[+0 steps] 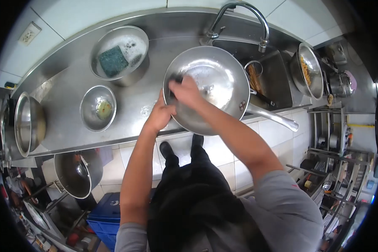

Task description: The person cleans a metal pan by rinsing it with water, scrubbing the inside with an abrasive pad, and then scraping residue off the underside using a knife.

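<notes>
A large metal wok point(210, 71) is tilted over the counter and the sink's left edge, its shiny inside facing me and its long handle pointing right. My left hand point(158, 116) is closed on the wok's left rim, thumb on the near side. Inside the wok, my right hand point(187, 91) presses a dark scrubbing pad point(175, 82) against the left wall. The pad is blurred and partly covered by my fingers. Left of the wok, a pot point(143, 63) of suds holds a dark green scouring pad point(113, 61).
A small steel bowl point(88, 98) with a yellowish piece sits on the counter point(63, 92). Another bowl point(24, 126) stands far left. The sink point(277, 63) holds a bundle of thin sticks point(254, 80) beneath a curved faucet point(262, 25). A bowl of orange bits point(296, 71) is at right.
</notes>
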The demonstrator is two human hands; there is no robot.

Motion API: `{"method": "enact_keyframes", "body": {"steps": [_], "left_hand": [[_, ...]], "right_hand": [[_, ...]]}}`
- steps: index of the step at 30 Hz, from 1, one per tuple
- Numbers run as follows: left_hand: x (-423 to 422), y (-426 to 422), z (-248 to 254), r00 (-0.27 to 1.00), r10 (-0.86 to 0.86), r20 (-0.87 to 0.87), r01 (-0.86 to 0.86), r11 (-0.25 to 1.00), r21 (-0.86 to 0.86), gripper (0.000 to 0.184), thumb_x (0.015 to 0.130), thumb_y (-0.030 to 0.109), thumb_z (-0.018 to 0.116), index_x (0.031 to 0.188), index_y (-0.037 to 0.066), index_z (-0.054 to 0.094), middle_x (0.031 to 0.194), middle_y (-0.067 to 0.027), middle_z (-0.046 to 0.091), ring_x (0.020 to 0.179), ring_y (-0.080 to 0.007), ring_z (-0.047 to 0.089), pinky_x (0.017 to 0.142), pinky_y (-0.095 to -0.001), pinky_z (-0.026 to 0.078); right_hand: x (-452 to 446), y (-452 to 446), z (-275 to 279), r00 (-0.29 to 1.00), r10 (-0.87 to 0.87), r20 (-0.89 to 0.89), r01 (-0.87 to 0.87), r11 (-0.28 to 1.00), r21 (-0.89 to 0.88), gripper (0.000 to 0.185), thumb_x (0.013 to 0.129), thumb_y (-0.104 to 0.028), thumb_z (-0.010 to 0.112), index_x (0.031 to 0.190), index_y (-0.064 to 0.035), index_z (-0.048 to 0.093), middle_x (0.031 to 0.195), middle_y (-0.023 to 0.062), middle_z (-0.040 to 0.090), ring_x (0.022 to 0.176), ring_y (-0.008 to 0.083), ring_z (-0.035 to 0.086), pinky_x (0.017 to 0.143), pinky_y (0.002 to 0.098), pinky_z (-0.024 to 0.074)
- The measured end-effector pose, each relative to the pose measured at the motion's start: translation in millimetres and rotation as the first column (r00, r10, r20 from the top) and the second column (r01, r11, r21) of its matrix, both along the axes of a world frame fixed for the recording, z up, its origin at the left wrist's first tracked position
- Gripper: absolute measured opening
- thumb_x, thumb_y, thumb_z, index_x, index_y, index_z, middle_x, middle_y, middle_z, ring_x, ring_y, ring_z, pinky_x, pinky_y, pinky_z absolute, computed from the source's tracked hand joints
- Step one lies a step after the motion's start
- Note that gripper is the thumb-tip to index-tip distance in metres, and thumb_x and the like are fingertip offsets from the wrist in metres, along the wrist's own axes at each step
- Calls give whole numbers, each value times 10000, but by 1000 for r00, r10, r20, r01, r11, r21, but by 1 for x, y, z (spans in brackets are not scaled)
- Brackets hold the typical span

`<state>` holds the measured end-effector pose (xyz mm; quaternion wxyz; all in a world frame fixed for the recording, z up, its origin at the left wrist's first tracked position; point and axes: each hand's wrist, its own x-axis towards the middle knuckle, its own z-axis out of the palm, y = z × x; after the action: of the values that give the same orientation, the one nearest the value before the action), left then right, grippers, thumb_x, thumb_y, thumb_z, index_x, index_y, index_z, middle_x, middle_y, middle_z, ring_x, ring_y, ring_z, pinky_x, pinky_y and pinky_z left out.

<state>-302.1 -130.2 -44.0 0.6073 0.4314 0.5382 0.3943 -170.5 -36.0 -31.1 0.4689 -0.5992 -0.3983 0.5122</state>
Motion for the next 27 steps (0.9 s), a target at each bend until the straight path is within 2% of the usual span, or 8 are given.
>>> {"method": "enact_keyframes", "body": {"steps": [3,6,10,15,17,21,25,27], "left_hand": [[0,2,-18,988,7,156,-8,1000,9,779,771,31,563,1525,52,370,1032,-74,636,871,-161,610,798,-295,507],[2,4,-16,979,16,204,-14,1000,-13,766,773,4,544,1518,52,372,1085,-68,627,917,-151,595,811,-284,498],[-2,5,-24,990,-15,140,11,999,31,874,765,-9,540,1597,56,281,1127,-68,618,938,-146,576,843,-284,496],[-1,3,-20,999,-28,44,28,1000,0,835,771,-15,543,1570,35,307,1084,-57,627,876,-133,580,799,-274,491],[-4,3,-18,999,-18,40,16,999,46,818,774,-11,547,1558,34,322,1083,-62,628,880,-135,582,800,-277,490],[0,4,-16,990,-1,142,-2,1000,21,766,785,9,548,1529,32,364,1073,-68,631,876,-133,584,787,-279,487],[-3,1,-22,992,33,121,-38,999,38,757,789,16,541,1526,38,371,1061,-64,636,852,-132,587,769,-277,487],[-2,-1,-24,1000,8,29,-10,997,79,771,792,20,535,1542,47,360,1047,-56,632,841,-125,579,760,-271,483]], "right_hand": [[21,10,7,763,575,295,-580,811,-82,342,928,-209,660,1111,80,683,861,132,723,835,224,711,783,377,571],[-5,9,5,968,121,219,-136,989,53,347,922,-209,661,1119,75,685,871,133,722,790,220,707,704,376,567],[12,-1,21,779,590,213,-554,806,-206,258,906,-171,614,981,61,700,730,136,684,621,176,660,573,395,520],[-8,17,-19,990,-48,132,23,983,183,304,886,-166,633,1024,101,678,806,153,711,687,211,679,628,379,544],[6,-16,10,734,673,86,-650,734,-198,318,877,-163,643,1029,116,658,871,187,733,731,233,692,667,380,555],[-5,38,1,992,59,109,-68,995,72,365,858,-168,655,1089,114,667,871,197,728,740,233,696,683,381,567],[6,-7,9,646,741,181,-685,668,-290,342,832,-167,683,1053,93,692,893,179,742,732,236,715,677,380,570],[11,8,9,714,664,222,-620,747,-241,321,829,-156,675,1033,90,699,871,182,740,707,235,714,658,378,567]]}}
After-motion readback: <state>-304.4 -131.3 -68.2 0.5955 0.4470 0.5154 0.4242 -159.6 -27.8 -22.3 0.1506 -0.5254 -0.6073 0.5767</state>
